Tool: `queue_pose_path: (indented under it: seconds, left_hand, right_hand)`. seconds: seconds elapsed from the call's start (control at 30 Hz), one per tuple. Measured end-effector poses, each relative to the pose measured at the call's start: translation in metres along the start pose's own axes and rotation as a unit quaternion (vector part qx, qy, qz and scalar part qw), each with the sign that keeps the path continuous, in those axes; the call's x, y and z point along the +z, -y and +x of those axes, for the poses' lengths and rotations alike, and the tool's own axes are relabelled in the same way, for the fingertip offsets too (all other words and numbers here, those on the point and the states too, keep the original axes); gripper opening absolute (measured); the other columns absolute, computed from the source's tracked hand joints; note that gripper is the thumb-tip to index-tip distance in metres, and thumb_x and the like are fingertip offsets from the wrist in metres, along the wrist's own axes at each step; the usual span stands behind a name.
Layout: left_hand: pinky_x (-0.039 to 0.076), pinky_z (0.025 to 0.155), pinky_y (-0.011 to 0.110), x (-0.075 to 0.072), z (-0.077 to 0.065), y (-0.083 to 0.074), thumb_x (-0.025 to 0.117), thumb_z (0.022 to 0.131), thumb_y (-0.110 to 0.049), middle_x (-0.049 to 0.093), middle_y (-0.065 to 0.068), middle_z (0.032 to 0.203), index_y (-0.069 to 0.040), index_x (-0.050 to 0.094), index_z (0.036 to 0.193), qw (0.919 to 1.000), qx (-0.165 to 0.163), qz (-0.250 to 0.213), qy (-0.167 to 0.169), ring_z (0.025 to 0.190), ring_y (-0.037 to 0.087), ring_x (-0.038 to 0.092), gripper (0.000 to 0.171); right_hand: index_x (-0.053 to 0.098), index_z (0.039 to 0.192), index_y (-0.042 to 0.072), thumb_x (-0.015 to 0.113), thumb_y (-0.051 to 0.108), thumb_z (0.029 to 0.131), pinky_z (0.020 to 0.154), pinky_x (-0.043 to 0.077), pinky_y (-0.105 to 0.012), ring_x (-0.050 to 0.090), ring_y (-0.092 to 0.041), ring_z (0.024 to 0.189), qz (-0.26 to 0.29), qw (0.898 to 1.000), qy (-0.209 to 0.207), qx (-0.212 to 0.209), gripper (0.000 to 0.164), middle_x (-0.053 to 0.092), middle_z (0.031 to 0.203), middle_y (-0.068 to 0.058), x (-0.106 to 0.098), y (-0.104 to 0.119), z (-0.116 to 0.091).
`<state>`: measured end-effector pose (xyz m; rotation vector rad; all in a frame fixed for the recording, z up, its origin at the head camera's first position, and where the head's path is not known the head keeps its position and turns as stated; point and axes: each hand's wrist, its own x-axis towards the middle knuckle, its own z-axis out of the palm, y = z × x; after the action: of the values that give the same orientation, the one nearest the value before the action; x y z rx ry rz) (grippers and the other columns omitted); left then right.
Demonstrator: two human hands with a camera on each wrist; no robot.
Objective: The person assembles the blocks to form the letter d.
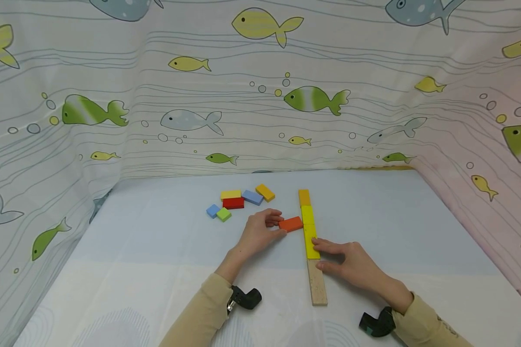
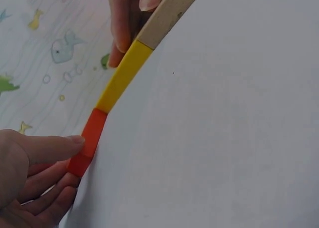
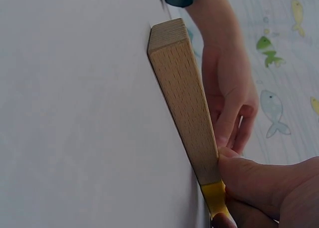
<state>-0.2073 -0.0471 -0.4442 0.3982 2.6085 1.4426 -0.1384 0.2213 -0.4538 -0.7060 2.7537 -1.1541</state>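
Observation:
My left hand (image 1: 258, 232) pinches a red-orange block (image 1: 291, 224) between thumb and fingers. The block's far end meets the left side of a row of blocks running away from me. The row has a plain wooden block (image 1: 317, 284) nearest, then a yellow block (image 1: 309, 243), another yellow block (image 1: 307, 215), and an orange block (image 1: 304, 197) farthest. My right hand (image 1: 351, 260) is along the row's right side. Its thumb touches the wooden block (image 3: 182, 103), and a fingertip rests on the nearer yellow block. In the left wrist view, the thumb lies on the red-orange block (image 2: 93, 133).
Loose blocks lie beyond my left hand: a pale yellow block (image 1: 231, 194), a red block (image 1: 233, 203), a blue block (image 1: 253, 197), an orange-yellow block (image 1: 265, 192), a small blue block (image 1: 213, 210) and a green block (image 1: 224, 214). A fish-patterned curtain (image 1: 252, 144) surrounds the table (image 1: 395, 217).

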Motion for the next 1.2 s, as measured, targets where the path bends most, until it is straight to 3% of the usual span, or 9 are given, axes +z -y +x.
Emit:
queue_pose_path:
  seconds: [0.37, 0.7, 0.9, 1.2]
  left_hand:
    - [0.052, 0.102, 0.037, -0.013, 0.002, 0.011, 0.07, 0.095, -0.029, 0.068, 0.005, 0.125, -0.008, 0.061, 0.133, 0.9987, 0.007, -0.002, -0.05, 0.115, 0.021, 0.063, 0.045]
    - [0.047, 0.108, 0.043, -0.041, -0.002, 0.024, 0.067, 0.096, -0.02, 0.065, 0.011, 0.129, -0.004, 0.061, 0.13, 0.9927, -0.011, -0.012, -0.12, 0.121, 0.027, 0.059, 0.038]
    - [0.046, 0.108, 0.042, -0.06, -0.001, 0.033, 0.067, 0.096, -0.018, 0.066, 0.012, 0.127, -0.005, 0.062, 0.129, 0.9896, -0.021, -0.005, -0.142, 0.12, 0.028, 0.06, 0.036]
    - [0.051, 0.103, 0.04, -0.074, 0.003, 0.048, 0.071, 0.093, -0.017, 0.068, 0.008, 0.123, -0.01, 0.064, 0.126, 0.9823, -0.031, 0.015, -0.184, 0.115, 0.025, 0.063, 0.035]
  right_hand:
    - [0.068, 0.13, 0.014, 0.077, 0.04, 0.086, 0.102, 0.051, -0.045, 0.055, -0.019, 0.131, 0.002, 1.0, 0.004, -0.011, 0.052, 0.061, 0.138, 0.006, 0.0, -0.003, 0.0]
    - [0.067, 0.131, 0.013, 0.076, 0.042, 0.086, 0.102, 0.05, -0.046, 0.054, -0.02, 0.132, 0.002, 1.0, 0.004, -0.012, 0.053, 0.061, 0.138, 0.006, -0.001, -0.003, -0.001]
    - [0.067, 0.131, 0.014, 0.075, 0.042, 0.087, 0.102, 0.05, -0.046, 0.054, -0.021, 0.132, 0.003, 1.0, 0.003, -0.011, 0.053, 0.061, 0.138, 0.006, 0.0, -0.004, -0.001]
    - [0.067, 0.131, 0.013, 0.075, 0.041, 0.088, 0.101, 0.051, -0.047, 0.055, -0.023, 0.13, -0.004, 1.0, -0.003, -0.018, 0.052, 0.062, 0.137, 0.004, 0.002, -0.005, 0.0]
